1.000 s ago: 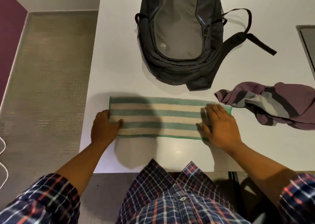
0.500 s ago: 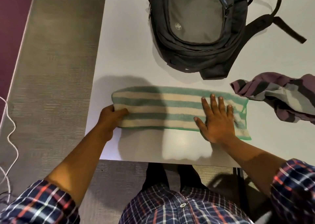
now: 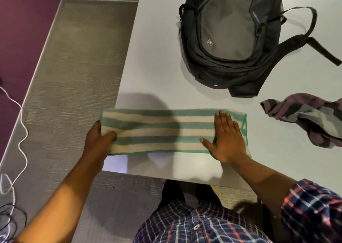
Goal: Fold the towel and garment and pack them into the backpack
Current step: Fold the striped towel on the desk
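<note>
Green and cream stripes run along the towel (image 3: 162,130), which lies folded into a long band across the lower middle of the frame, on the near part of the white table (image 3: 157,57). Its left end reaches past the table's left edge. The left hand (image 3: 98,139) grips that end, thumb curled over the top and fingers hidden beneath. The right hand (image 3: 225,137) lies flat on the towel near its right end, fingers straight and close together, thumb spread toward the middle. At the upper right the dark grey backpack (image 3: 231,35) lies on the table, a strap trailing to the right. The purple and grey striped garment (image 3: 311,118) sits crumpled at the right edge of the frame, apart from the towel. A white cable (image 3: 20,131) winds over the carpet at the lower left.
</note>
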`<state>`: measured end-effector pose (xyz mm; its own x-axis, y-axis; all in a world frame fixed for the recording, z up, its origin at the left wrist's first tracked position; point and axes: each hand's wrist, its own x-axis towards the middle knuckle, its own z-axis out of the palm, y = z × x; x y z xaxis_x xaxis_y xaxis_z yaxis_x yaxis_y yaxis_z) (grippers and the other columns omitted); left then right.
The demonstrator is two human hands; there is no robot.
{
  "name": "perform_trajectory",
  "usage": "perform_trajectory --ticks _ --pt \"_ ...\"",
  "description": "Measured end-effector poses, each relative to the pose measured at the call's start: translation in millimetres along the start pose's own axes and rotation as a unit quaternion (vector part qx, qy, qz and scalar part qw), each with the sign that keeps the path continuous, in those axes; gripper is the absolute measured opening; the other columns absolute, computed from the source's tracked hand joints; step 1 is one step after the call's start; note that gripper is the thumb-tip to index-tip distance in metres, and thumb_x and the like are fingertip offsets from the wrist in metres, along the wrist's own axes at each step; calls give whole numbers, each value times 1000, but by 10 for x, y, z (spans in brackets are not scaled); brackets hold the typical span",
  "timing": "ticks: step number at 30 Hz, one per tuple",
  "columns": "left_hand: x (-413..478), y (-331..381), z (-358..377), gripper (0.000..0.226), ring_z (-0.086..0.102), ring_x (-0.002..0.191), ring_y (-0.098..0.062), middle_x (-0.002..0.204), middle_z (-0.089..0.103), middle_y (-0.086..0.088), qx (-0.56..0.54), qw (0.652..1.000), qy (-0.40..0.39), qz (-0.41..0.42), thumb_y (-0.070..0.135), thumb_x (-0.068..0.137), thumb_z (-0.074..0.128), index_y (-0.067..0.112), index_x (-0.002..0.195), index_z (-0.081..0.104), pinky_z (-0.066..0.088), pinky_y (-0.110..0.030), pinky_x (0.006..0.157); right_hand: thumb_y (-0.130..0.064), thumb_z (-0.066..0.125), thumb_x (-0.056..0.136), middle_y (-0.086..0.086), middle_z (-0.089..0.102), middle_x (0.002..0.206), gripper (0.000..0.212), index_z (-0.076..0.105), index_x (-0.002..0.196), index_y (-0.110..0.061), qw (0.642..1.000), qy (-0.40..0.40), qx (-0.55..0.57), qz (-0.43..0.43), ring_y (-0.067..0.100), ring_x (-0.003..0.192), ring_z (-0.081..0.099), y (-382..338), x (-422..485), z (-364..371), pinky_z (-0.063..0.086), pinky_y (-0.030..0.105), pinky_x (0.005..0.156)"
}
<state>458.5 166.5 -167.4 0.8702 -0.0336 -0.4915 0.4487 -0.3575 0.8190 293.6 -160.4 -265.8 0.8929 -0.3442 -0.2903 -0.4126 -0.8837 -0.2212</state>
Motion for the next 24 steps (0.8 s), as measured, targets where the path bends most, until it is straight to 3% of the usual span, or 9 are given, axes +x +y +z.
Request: perform_trajectory --ticks 3,5,6,9,13,15,19,21,24 --pt "-12 -41 44 38 62 83 -22 95 64 -7 -17 1000 -6 -4 -8 86 51 22 108 59 53 -35 69 -51 51 93 15 35 155 72 34 147 -8 982 127 133 52 34 144 30 -18 -6 -185 27 48 117" --pt "-26 -46 97 39 63 82 -21 93 65 -6 -20 1000 -17 -4 -8 86 51 28 99 60 53 -35 69 -31 59 92 15 56 133 47 49 132 -10 948 216 183 142 37 122 51 36 -7 -295 41 48 101" --pt "-27 -45 123 39 63 81 -20 92 65 -5 -23 1000 -19 -4 -8 86 51 29 97 60 53 -35 69 -28 60 91 15 60 125 42 52 128 -10 933 225 193 205 37 114 55 80 6 -334 43 49 95" --pt "-4 -55 185 36 63 82 -22 90 64 -4 -28 999 -18 -6 -8 87 51 25 98 59 54 -37 70 -32 63 92 13 65 118 41 52 126 -12 887 144 248 362 36 105 61 216 68 -420 48 46 89" --pt "33 -73 227 32 63 89 -25 96 65 -4 -47 999 -13 -20 -3 89 56 28 98 60 54 -43 77 -38 69 87 10 68 84 30 63 86 -8 891 106 287 335 32 80 62 335 173 -467 46 36 69" --pt "42 -76 225 27 65 90 -23 99 67 -3 -59 998 -5 -23 2 90 61 28 99 61 54 -43 77 -34 73 83 11 66 71 32 62 71 -7 873 118 336 332 33 71 63 390 220 -471 52 41 66" --pt "69 -89 190 26 64 87 -22 93 67 1 -57 998 30 -19 3 91 61 27 98 63 55 -39 74 -29 70 85 9 66 75 23 59 68 -18 807 123 445 368 28 71 60 525 290 -539 54 43 72" --pt "75 -104 174 23 65 88 -22 94 67 1 -51 998 38 -24 5 91 62 23 105 63 54 -39 76 -30 63 91 11 68 88 18 60 78 -19 809 128 432 377 29 82 63 572 318 -579 55 45 81" --pt "54 -126 180 20 65 88 -21 95 68 0 -42 998 30 -31 7 90 63 24 102 64 54 -43 79 -36 58 95 12 67 104 22 58 99 -14 842 113 372 374 33 96 64 608 300 -614 52 42 84"
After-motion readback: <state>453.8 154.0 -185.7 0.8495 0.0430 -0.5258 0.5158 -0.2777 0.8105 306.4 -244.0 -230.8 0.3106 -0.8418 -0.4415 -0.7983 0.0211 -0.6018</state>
